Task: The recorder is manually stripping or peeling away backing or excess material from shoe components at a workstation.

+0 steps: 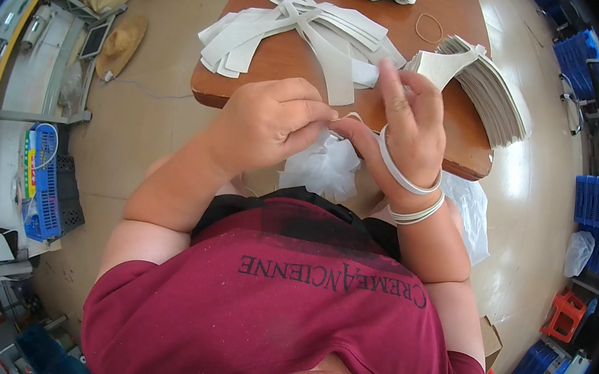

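Thin pale band [351, 114] (mostly hidden) at the fingers [312, 111]

Beyond the left edge of my brown tabletop [471, 17] I see a metal rack [45, 118]; past its right edge, light gleams on the tan floor [529, 189], near blue crates [596, 201] and a red stool [563, 315].

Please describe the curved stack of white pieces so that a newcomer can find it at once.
Look at the brown table in front of the person. At its right edge, near the right hand, sits the stack. Unlike the loose, fanned pile to its left, its pieces are packed tightly in a curved row.
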A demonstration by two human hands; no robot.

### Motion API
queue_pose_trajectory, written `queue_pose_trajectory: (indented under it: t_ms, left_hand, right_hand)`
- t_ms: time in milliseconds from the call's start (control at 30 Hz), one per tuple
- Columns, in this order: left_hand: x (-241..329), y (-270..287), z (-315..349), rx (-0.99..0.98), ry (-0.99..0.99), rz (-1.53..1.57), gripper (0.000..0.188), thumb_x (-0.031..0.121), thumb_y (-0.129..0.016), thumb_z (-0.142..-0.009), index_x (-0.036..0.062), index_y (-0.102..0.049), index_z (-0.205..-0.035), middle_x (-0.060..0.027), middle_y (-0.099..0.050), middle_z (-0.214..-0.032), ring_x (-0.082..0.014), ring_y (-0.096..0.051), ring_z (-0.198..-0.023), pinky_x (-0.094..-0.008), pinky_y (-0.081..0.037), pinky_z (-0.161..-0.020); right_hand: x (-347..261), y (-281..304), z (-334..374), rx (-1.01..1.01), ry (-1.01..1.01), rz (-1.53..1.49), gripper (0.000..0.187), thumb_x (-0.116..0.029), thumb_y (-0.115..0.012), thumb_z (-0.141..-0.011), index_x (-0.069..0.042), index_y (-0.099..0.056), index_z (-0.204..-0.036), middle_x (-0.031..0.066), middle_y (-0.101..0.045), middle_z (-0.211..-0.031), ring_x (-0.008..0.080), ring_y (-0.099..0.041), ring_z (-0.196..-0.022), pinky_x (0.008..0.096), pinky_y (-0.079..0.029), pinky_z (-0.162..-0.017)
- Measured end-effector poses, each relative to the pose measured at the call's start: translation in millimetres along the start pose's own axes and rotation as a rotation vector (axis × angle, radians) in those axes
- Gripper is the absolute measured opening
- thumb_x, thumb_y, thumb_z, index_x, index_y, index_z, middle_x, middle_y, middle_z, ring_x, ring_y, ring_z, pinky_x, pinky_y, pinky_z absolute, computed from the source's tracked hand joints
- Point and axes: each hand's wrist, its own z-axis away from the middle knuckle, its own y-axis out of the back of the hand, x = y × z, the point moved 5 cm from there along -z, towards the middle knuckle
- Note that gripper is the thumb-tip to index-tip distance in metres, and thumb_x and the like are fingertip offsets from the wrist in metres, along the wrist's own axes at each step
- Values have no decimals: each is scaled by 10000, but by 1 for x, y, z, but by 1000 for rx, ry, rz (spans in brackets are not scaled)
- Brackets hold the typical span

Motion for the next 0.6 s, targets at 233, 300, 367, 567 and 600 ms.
queue_pose_trajectory:
  t_ms: [233, 300, 367, 567, 600]
  left_hand:
    - [-4, -4, 3, 147, 200, 115, 111, 3, -694, -778, 18, -685, -887, -95, -642, -817, -213, -625, -665, -300, -510, -592]
    - [-2, -6, 4, 146, 229, 188, 94, 1, -684, -796, 8, -683, -889, -101, -644, -819, -197, -622, -664, -290, -503, -592]
    - [-6, -9, 8, 132, 371, 333, 70, 17, -667, -837, -12, -683, -899, -88, -653, -829, -147, -620, -691, -266, -492, -608]
    - [-8, -17, 14, 160, 582, 613, 93, 41, -647, -879, -35, -681, -920, -67, -658, -848, -101, -608, -725, -240, -491, -647]
    - [-8, -18, 14, 159, 582, 613, 93, 41, -647, -879, -35, -681, -920, -67, -658, -848, -101, -608, -725, -240, -491, -647]
  right_hand:
    - [-10, -8, 12, -9, 263, -231, 275, 32, -737, -659, -31, -650, -913, 80, -604, -852, 255, -594, -726, 351, -491, -655]
    - [-11, -12, 15, 14, 276, -224, 296, 40, -730, -641, -26, -650, -918, 78, -606, -856, 253, -592, -725, 343, -494, -662]
    - [-9, -13, 18, 47, 257, -264, 298, 38, -725, -641, -22, -651, -923, 89, -604, -882, 258, -589, -736, 339, -495, -669]
    - [-18, -10, 21, 136, 347, -122, 262, 15, -711, -644, 9, -671, -902, 101, -603, -962, 248, -595, -785, 332, -493, -689]
    - [-17, -11, 22, 136, 346, -121, 262, 15, -711, -644, 9, -671, -902, 101, -603, -962, 248, -595, -785, 332, -493, -689]
